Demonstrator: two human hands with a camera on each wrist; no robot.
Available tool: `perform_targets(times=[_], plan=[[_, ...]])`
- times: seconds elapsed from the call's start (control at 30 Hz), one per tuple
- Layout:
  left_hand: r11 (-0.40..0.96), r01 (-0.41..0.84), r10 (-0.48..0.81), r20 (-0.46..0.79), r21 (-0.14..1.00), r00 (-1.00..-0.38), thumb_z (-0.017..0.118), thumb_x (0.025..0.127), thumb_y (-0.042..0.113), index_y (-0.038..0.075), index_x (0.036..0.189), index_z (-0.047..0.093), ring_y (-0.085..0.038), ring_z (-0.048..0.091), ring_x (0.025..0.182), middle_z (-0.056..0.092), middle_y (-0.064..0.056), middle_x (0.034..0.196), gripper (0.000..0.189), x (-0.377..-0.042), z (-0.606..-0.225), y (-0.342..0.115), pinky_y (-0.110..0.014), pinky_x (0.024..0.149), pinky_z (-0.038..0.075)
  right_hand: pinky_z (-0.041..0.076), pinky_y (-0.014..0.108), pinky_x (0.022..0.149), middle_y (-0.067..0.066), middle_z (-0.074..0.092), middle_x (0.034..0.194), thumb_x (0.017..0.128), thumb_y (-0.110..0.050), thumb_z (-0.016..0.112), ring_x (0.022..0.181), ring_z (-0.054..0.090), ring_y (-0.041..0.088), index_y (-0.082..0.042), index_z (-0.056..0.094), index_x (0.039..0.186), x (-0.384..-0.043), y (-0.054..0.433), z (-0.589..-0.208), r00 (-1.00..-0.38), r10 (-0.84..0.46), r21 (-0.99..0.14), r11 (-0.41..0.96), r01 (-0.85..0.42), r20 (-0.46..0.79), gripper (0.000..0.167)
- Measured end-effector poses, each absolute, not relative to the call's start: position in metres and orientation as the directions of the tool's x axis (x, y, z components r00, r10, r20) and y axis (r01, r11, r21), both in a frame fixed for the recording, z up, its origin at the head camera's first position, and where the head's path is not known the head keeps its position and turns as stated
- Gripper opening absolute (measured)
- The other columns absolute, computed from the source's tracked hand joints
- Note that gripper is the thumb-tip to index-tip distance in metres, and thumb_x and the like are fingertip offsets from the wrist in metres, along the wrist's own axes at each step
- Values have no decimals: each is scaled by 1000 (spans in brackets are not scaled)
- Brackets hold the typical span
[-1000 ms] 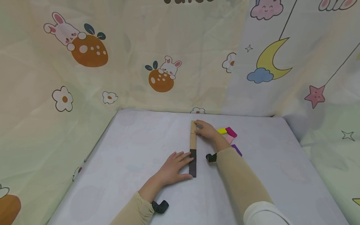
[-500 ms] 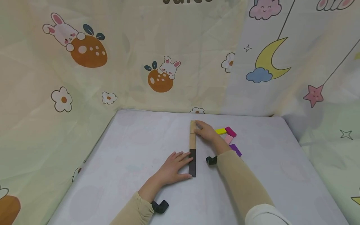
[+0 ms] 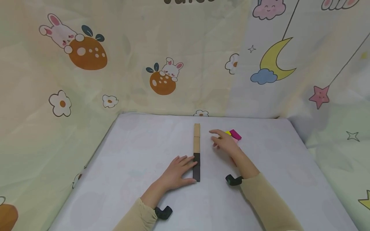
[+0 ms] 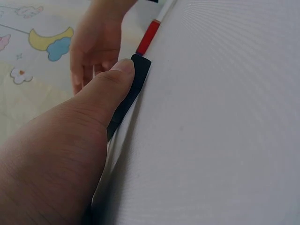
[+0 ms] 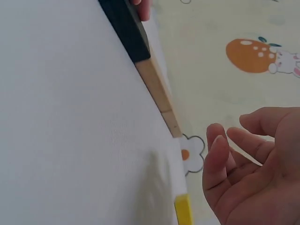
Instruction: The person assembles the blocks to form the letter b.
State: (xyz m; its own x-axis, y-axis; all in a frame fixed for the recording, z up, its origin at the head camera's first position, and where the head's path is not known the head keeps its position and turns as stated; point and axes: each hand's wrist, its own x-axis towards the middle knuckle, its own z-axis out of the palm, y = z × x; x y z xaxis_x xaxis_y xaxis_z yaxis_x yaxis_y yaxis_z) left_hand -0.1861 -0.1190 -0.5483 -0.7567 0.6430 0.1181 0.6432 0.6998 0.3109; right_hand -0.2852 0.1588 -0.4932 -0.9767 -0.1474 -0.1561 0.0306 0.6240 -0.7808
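Note:
A straight row lies on the white table, with plain wooden blocks (image 3: 197, 145) at its far end and black blocks (image 3: 196, 173) at its near end. My left hand (image 3: 175, 174) rests against the black part from the left, fingers spread, fingertips over its edge and thumb at its near end. In the left wrist view the thumb touches the black block (image 4: 137, 82). Right of the row, my right hand (image 3: 226, 143) hovers apart from it, fingers loosely bent and holding nothing. Beneath and behind that hand are a yellow block (image 3: 228, 132), a magenta block (image 3: 235, 134) and a partly hidden pink block.
A printed cloth (image 3: 173, 102) with rabbits, fruit and flowers hangs behind and beside the table (image 3: 138, 141). A black wrist strap piece (image 3: 233, 180) sits by the right sleeve, another (image 3: 163, 212) by the left. A red block (image 4: 149, 37) shows in the left wrist view.
My right hand has let go of the far wooden block and moved right and nearer, now covering the purple block. The left hand and the row stay in place; the view shifts slightly.

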Motion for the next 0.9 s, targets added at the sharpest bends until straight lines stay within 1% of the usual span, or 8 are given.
perform_targets(times=[0.1, 0.17, 0.33, 0.43, 0.5, 0.6, 0.8, 0.9], plan=[[703, 639, 639, 118, 312, -760, 50, 89, 72, 32, 152, 38, -29, 31, 148, 29, 7, 162, 75, -185, -547, -119, -54, 123, 19, 53, 29, 67, 8, 69, 89, 100, -33, 55, 74, 63, 23, -29, 54, 139, -267, 176, -488, -978, -132, -774, 632, 44, -163, 39], [706, 635, 635, 116, 314, -764, 51, 89, 71, 32, 152, 39, -29, 31, 149, 29, 7, 162, 75, -185, -546, -119, -54, 123, 19, 53, 30, 66, 10, 68, 92, 100, -32, 55, 75, 63, 23, -27, 56, 138, -254, 186, -488, -979, -131, -771, 635, 39, -158, 38], [703, 633, 637, 107, 325, -763, 52, 89, 70, 32, 152, 38, -28, 29, 149, 28, 7, 163, 75, -185, -546, -118, -53, 124, 18, 53, 29, 67, 11, 64, 103, 100, -26, 56, 74, 59, 21, -21, 58, 135, -220, 211, -496, -984, -155, -740, 672, -41, -86, 36], [699, 634, 638, 111, 330, -762, 51, 89, 71, 33, 152, 38, -28, 29, 149, 28, 8, 163, 75, -185, -547, -118, -53, 124, 18, 56, 30, 72, 11, 63, 114, 98, -21, 60, 86, 58, 21, -18, 59, 135, -203, 224, -502, -987, -158, -706, 702, -95, -24, 37], [698, 634, 638, 115, 334, -762, 51, 90, 71, 33, 152, 38, -29, 29, 149, 29, 7, 163, 75, -185, -548, -118, -53, 124, 18, 57, 32, 79, 9, 61, 124, 96, -20, 62, 97, 57, 22, -17, 59, 135, -195, 231, -507, -988, -152, -678, 726, -113, 1, 39], [702, 629, 635, 107, 333, -765, 50, 89, 71, 33, 153, 36, -28, 28, 150, 28, 8, 163, 75, -185, -549, -118, -52, 124, 17, 57, 34, 84, 9, 60, 130, 95, -20, 65, 103, 55, 23, -18, 59, 133, -186, 239, -513, -990, -142, -651, 750, -116, 13, 38], [708, 620, 631, 92, 339, -771, 49, 89, 73, 35, 153, 35, -26, 26, 151, 26, 10, 163, 76, -186, -550, -118, -50, 125, 15, 53, 25, 76, 6, 60, 129, 92, -21, 70, 96, 53, 21, -20, 60, 132, -180, 246, -523, -990, -139, -629, 768, -123, 24, 41], [707, 621, 632, 90, 338, -769, 48, 89, 73, 35, 153, 34, -26, 26, 151, 25, 11, 163, 75, -186, -550, -118, -50, 125, 15, 57, 30, 79, 5, 59, 132, 91, -22, 71, 100, 56, 22, -21, 60, 133, -180, 246, -526, -988, -150, -618, 774, -135, 29, 43]])
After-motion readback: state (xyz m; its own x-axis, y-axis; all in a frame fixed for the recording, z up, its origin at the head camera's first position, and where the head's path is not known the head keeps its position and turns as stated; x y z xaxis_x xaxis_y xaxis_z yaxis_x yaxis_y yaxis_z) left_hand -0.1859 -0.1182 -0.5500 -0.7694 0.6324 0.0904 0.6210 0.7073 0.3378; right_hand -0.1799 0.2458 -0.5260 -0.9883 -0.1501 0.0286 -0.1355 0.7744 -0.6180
